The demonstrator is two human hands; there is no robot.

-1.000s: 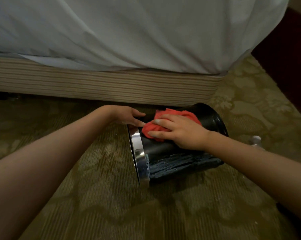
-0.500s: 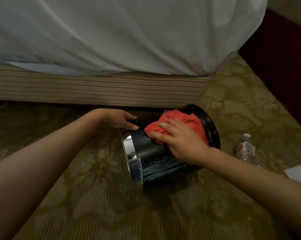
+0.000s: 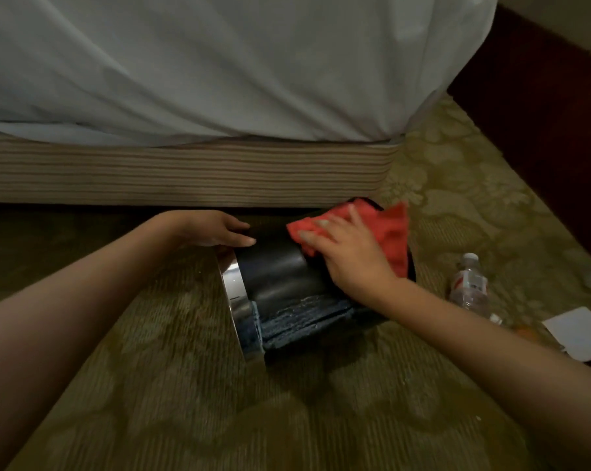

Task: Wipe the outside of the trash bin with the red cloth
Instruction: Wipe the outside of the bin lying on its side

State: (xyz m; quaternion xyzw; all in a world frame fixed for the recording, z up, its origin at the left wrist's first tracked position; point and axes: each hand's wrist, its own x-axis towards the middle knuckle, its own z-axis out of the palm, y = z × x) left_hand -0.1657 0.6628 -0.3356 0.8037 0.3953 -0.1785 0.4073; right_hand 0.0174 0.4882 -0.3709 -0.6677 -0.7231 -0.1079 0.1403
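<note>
A black trash bin (image 3: 280, 273) with a shiny metal rim (image 3: 234, 290) lies on its side on the carpet, rim toward the left. My right hand (image 3: 348, 256) presses the red cloth (image 3: 385, 229) flat against the bin's upper side near its base end. My left hand (image 3: 215, 229) rests on top of the bin near the rim, fingers laid over it and steadying it. A blue textured patch shows along the bin's lower side. The bin's base end is mostly hidden by the cloth and my right hand.
A bed with a white sheet (image 3: 219, 69) and a striped base (image 3: 185, 175) stands just behind the bin. A plastic water bottle (image 3: 469, 287) lies on the carpet to the right, with a white paper (image 3: 579, 331) beyond it. Dark furniture (image 3: 542, 113) is at the far right.
My right hand has slid the red cloth along the bin from near the rim toward its base end. My left hand has stayed on the bin near the rim.
</note>
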